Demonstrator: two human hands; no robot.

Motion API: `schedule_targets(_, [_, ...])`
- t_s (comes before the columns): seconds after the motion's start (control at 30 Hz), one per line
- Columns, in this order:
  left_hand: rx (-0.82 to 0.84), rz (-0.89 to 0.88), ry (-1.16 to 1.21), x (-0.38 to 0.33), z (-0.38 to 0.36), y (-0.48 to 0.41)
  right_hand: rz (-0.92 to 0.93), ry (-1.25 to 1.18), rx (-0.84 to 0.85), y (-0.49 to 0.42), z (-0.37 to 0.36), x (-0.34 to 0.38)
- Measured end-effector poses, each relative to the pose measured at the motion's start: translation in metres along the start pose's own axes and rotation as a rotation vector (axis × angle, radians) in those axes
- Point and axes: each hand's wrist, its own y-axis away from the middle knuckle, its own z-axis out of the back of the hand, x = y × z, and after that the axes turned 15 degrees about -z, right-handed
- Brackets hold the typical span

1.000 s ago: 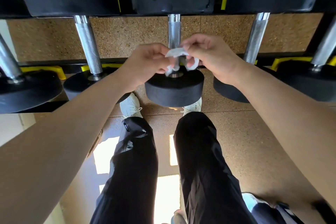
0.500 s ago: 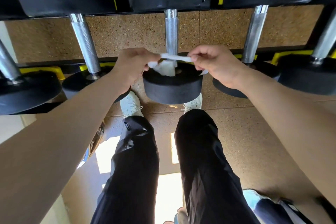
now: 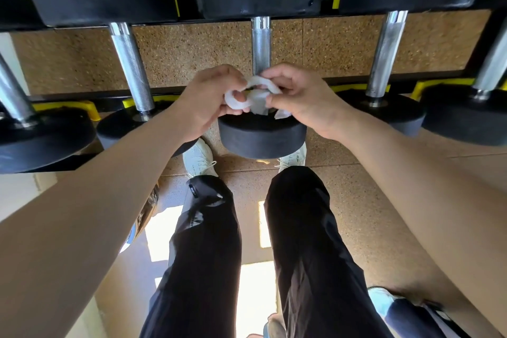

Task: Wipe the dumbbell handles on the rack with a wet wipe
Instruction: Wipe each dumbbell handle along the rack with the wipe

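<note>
A white wet wipe [image 3: 253, 96] is bunched between both hands, just above the near black head [image 3: 262, 136] of the middle dumbbell. My left hand [image 3: 208, 100] pinches its left part, with the wipe looped round a fingertip. My right hand [image 3: 300, 96] pinches the right part. The middle dumbbell's knurled steel handle [image 3: 261, 45] rises behind the hands, its lower end hidden by them. More steel handles stand to the left [image 3: 131, 66] and to the right [image 3: 384, 55].
The black rack with yellow cradles [image 3: 450, 84] holds several black dumbbells in a row. Below are my dark trousers, white shoes [image 3: 199, 159] and a speckled cork-coloured floor. A bag or clothing lies at the lower right [image 3: 411, 313].
Half a second ago the wipe was stretched flat between the hands in front of the handle. Now the hands have come together and the wipe is crumpled between them.
</note>
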Motion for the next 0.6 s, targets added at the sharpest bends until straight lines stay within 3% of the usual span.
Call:
schedule_targets(0.13, [-0.012, 0.047, 0.340, -0.006, 0.002, 0.005, -0.015, 0.220, 0.089, 0.000, -0.014, 0.006])
schedule_targets(0.23, [-0.044, 0.058, 0.335, -0.001, 0.009, 0.003, 0.017, 0.310, 0.042, 0.001, -0.010, 0.007])
schedule_targets(0.3, [-0.118, 0.050, 0.202, 0.009, 0.016, -0.001, 0.012, 0.355, 0.017, 0.003, 0.001, 0.004])
schedule_targets(0.4, [-0.152, 0.002, -0.280, 0.030, 0.024, -0.006, -0.027, 0.342, -0.042, 0.005, 0.022, -0.009])
schedule_targets(0.6, [0.159, 0.014, -0.863, 0.029, 0.011, -0.017, -0.010, 0.470, -0.216, -0.005, 0.034, -0.029])
